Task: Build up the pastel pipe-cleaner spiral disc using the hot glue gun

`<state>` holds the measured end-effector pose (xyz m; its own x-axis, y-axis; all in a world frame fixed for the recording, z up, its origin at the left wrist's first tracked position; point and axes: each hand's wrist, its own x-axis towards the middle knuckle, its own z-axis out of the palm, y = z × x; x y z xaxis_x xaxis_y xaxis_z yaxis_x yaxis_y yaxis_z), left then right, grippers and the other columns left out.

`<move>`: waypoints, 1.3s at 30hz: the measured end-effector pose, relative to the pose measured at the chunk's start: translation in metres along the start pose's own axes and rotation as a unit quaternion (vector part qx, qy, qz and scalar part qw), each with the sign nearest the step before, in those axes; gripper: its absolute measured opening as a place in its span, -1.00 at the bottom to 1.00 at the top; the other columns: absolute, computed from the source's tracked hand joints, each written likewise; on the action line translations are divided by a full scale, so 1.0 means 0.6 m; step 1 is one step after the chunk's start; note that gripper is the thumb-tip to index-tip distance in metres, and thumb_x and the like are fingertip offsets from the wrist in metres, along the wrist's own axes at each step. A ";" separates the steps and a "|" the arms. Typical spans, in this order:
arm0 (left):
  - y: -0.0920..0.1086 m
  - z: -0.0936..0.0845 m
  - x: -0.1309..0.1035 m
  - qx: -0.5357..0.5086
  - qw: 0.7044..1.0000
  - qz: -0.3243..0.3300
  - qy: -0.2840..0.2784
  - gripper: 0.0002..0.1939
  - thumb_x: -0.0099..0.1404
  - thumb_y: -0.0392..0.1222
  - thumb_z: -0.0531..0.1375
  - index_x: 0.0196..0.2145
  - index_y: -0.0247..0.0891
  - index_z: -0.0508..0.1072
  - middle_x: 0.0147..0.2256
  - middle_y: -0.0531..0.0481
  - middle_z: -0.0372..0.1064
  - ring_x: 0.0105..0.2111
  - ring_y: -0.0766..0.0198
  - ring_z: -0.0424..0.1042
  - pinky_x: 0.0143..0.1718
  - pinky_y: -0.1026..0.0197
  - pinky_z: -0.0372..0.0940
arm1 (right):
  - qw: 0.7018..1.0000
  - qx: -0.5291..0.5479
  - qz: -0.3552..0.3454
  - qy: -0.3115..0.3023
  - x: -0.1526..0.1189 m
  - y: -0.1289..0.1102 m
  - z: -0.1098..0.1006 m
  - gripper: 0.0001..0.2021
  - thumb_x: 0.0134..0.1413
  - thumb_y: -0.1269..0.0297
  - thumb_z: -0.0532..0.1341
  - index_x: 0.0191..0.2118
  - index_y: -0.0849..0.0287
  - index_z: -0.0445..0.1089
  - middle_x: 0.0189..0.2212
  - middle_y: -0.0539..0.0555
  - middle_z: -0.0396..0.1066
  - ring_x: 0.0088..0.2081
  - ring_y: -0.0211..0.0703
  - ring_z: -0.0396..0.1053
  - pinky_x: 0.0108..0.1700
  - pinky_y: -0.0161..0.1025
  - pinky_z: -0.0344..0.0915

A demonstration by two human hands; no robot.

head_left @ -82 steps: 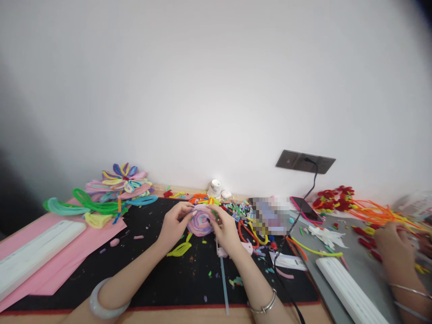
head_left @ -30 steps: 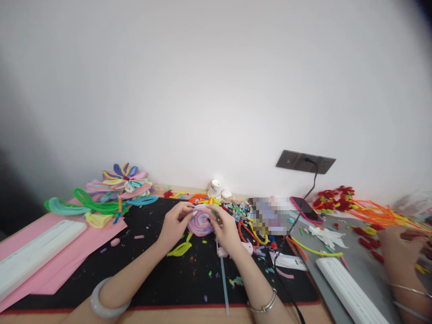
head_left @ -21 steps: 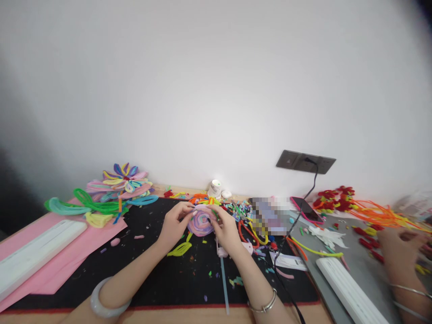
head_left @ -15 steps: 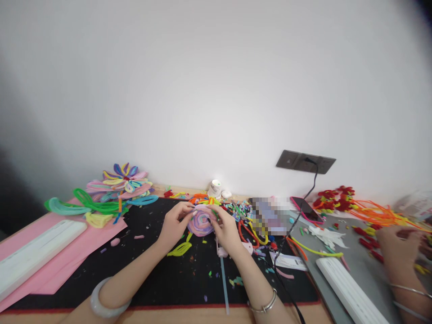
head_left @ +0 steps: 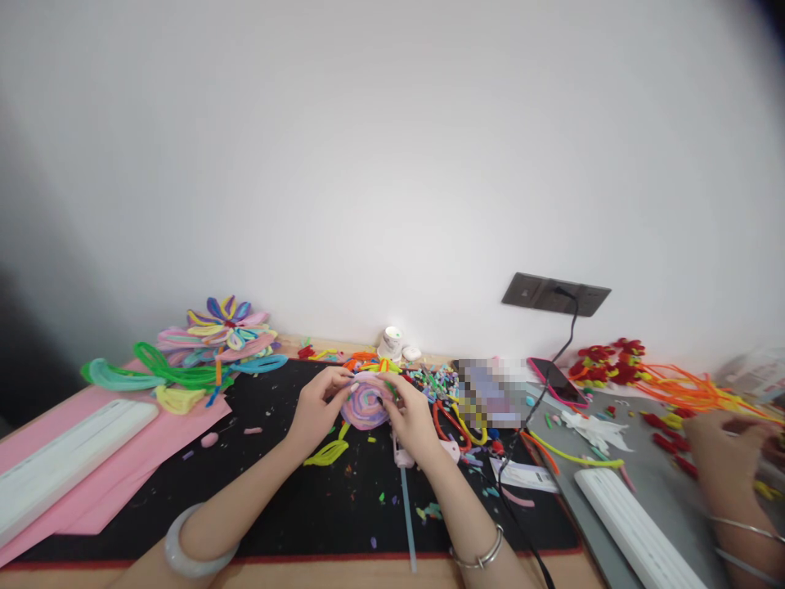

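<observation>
A round spiral of pink, purple and pale blue fuzzy strands is held up between both hands over the black mat. My left hand pinches its upper left edge between thumb and fingers. My right hand grips the right side, with fingertips along the top and the thumb near the centre. Below the spiral lies a yellow-green looped leaf shape. A pink glue gun with a pale blue stick pointing toward me is partly hidden behind my right hand.
Pink sheets, a white long box and a multicoloured fuzzy flower are at left. Scraps, a phone and a black cable lie at right. Another person's hand works at far right, near red pieces.
</observation>
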<state>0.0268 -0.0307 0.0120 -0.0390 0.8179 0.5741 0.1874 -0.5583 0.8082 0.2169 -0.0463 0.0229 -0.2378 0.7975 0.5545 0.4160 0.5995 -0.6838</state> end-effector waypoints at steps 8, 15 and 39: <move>0.002 -0.001 0.000 0.004 1.000 0.001 0.001 -0.87 0.21 -0.17 0.23 -0.45 -0.25 0.43 -0.27 -0.09 0.49 -0.29 0.20 0.51 -0.28 0.17 0.45 | 1.000 -0.001 0.000 -0.001 0.002 -0.004 -0.001 -0.57 0.07 0.55 0.10 0.05 0.09 0.40 0.00 0.13 0.47 0.00 -0.08 0.43 0.01 -0.16 0.38; 0.002 -0.001 0.000 0.008 1.000 -0.001 0.001 -0.86 0.20 -0.15 0.24 -0.45 -0.25 0.44 -0.28 -0.09 0.49 -0.30 0.20 0.51 -0.28 0.17 0.45 | 1.000 0.001 -0.007 0.002 0.001 -0.001 0.000 -0.56 0.08 0.54 0.10 0.05 0.07 0.40 -0.01 0.12 0.48 -0.01 -0.08 0.44 0.00 -0.15 0.39; 0.001 -0.001 -0.001 0.000 1.000 -0.010 -0.002 -0.88 0.20 -0.18 0.23 -0.44 -0.26 0.43 -0.27 -0.08 0.47 -0.30 0.21 0.50 -0.27 0.19 0.44 | 1.000 0.002 0.006 -0.009 0.001 -0.002 0.000 -0.57 0.07 0.56 0.08 0.05 0.14 0.39 0.00 0.15 0.47 -0.02 -0.07 0.43 0.00 -0.15 0.38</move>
<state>0.0265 -0.0314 0.0120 -0.0382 0.8294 0.5574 0.1868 -0.5420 0.8193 0.2164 -0.0467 0.0243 -0.2480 0.8053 0.5384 0.4156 0.5905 -0.6918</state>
